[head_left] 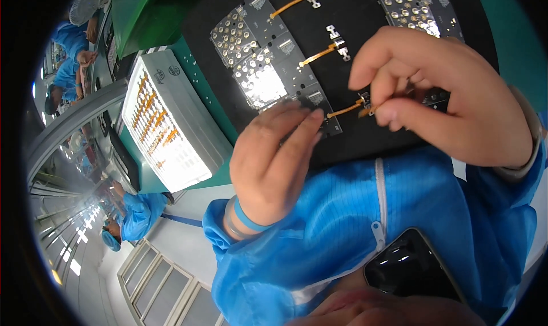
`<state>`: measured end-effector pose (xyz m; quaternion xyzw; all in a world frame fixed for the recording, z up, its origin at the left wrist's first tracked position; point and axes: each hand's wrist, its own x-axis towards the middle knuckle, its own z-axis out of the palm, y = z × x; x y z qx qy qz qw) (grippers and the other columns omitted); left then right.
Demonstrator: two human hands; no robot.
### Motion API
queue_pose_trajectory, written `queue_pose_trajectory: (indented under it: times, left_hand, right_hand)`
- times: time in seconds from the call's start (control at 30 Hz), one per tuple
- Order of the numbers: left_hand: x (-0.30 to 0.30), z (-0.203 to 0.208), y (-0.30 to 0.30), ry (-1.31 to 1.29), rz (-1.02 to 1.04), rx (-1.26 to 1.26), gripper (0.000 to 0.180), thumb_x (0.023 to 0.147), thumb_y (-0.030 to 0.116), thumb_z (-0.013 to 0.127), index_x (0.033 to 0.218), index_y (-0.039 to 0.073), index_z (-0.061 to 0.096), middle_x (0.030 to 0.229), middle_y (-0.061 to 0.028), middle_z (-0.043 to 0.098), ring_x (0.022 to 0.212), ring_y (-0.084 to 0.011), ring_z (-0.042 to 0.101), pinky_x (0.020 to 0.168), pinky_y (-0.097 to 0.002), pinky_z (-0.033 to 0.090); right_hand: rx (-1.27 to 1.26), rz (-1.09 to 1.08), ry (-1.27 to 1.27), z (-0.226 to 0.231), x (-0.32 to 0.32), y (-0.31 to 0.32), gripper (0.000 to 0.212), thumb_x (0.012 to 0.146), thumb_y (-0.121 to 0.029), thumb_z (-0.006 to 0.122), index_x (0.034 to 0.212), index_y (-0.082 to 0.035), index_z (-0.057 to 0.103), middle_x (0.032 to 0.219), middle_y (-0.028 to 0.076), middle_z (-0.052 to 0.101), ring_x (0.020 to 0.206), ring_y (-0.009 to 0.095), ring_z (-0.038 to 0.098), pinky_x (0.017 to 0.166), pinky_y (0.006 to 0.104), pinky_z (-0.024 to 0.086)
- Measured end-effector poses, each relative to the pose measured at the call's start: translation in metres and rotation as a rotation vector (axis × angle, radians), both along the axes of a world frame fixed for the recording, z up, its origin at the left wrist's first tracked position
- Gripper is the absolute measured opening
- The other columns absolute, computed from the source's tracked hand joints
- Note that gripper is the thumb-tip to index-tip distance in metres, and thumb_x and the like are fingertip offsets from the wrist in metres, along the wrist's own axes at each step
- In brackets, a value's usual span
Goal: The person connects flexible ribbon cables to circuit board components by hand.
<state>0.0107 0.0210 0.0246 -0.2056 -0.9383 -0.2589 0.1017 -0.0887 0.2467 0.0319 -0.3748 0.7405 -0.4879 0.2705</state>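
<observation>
A panel of dark circuit boards (288,58) with round metal contacts lies on a black mat. Orange flex cables with small metal connectors stick out from its right edge; the upper cable (288,7) and middle cable (317,56) lie free. My left hand (274,155) rests over the panel's near end, its fingers stretched out and fingertips on the board. My right hand (439,92) is closed, thumb and curled fingers pinching at the metal connector end of the nearest flex cable (345,110). The fingertips partly hide that connector.
A second circuit board panel (414,9) lies at the far right of the black mat (354,143). To the left, a white tray (197,118) holds rows of orange flex cables. A green bin (137,18) stands behind it. Other people in blue work at far left.
</observation>
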Motion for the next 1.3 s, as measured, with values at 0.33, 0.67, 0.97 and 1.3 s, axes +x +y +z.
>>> queue_pose_trajectory:
  times: [0.33, 0.67, 0.97, 1.3]
  left_hand:
    - [-0.029, 0.022, 0.026, 0.06, -0.165, 0.215, 0.027, 0.061, 0.001, 0.079, 0.086, -0.001, 0.069, 0.086, -0.0102, 0.067, 0.073, -0.0225, 0.06, 0.064, -0.0303, 0.048]
    - [-0.048, 0.034, 0.037, 0.203, -0.029, -0.129, 0.025, 0.06, -0.007, 0.076, 0.083, -0.003, 0.066, 0.081, -0.0125, 0.064, 0.074, -0.0263, 0.062, 0.065, -0.0331, 0.049]
    - [-0.067, 0.041, 0.025, 0.199, 0.34, -0.387, 0.013, 0.073, -0.005, 0.074, 0.08, -0.001, 0.064, 0.076, -0.0122, 0.064, 0.069, -0.027, 0.062, 0.062, -0.0344, 0.048]
    - [-0.121, 0.018, 0.102, -0.023, -0.038, -0.324, 0.031, 0.081, 0.001, 0.065, 0.113, 0.004, 0.064, 0.122, -0.0147, 0.06, 0.111, -0.0342, 0.059, 0.09, -0.0392, 0.049]
  right_hand:
    - [-0.22, -0.004, -0.175, -0.001, -0.001, 0.005, 0.035, 0.077, 0.007, 0.063, 0.111, 0.0, 0.053, 0.075, 0.009, 0.064, 0.073, 0.018, 0.064, 0.07, 0.0275, 0.047]
    - [-0.264, -0.035, 0.518, 0.026, -0.05, 0.016, 0.014, 0.075, -0.004, 0.07, 0.086, -0.003, 0.062, 0.083, 0.01, 0.06, 0.083, 0.026, 0.056, 0.071, 0.0341, 0.046]
    - [-0.058, -0.414, 0.412, 0.002, -0.097, 0.057, 0.006, 0.079, -0.006, 0.07, 0.082, -0.003, 0.066, 0.076, 0.007, 0.062, 0.074, 0.019, 0.056, 0.068, 0.0293, 0.044]
    - [-0.981, -0.142, 0.641, -0.088, -0.138, 0.053, 0.005, 0.076, -0.005, 0.07, 0.079, -0.005, 0.066, 0.078, 0.005, 0.061, 0.08, 0.019, 0.055, 0.075, 0.0294, 0.042]
